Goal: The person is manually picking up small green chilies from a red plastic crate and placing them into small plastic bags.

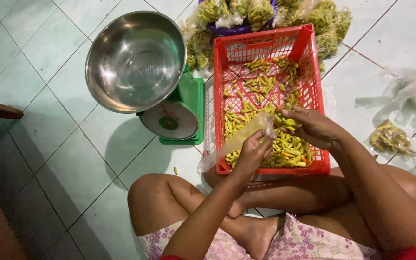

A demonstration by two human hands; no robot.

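Observation:
My left hand pinches the mouth of a clear plastic bag that trails down to the left over the crate's near corner. My right hand hovers over the same bag opening, fingers curled around a few small yellow-green chilies. Both hands are above the near end of a red plastic crate that holds a loose layer of the same chilies, thickest at the near side. I sit cross-legged on the floor right behind the crate.
A green kitchen scale with a steel bowl stands left of the crate. Filled chili bags pile behind it, some in a purple basin. Empty clear bags and one filled bag lie at right. One chili lies on the tiles.

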